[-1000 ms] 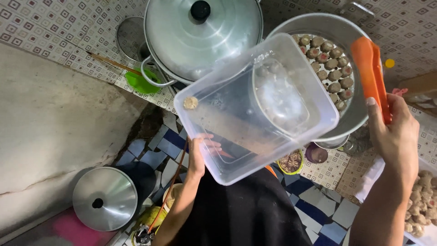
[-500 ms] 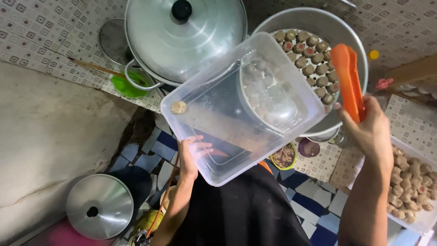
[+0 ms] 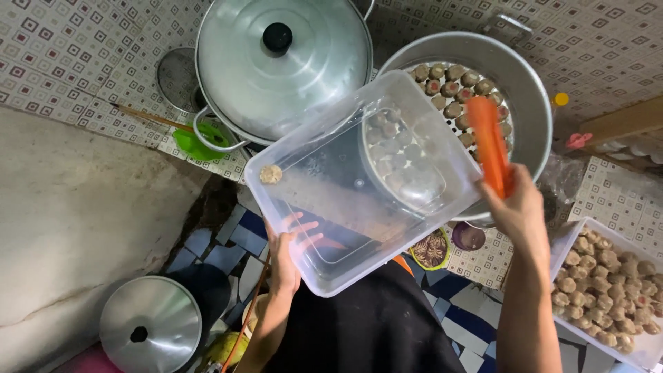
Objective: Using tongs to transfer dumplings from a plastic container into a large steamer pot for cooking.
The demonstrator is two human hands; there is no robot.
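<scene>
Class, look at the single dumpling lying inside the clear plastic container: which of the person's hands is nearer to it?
Left. The left hand supports the container just below the dumpling; the right hand holds orange tongs beyond its far side.

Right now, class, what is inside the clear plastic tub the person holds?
The clear plastic tub holds one small dumpling in its corner. The steamer's dumplings show blurred through its wall.

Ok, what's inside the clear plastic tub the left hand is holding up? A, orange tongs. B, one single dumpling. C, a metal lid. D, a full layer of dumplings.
B: only a single dumpling sits in the clear plastic tub that the left hand holds; the orange tongs are in the right hand.
</scene>
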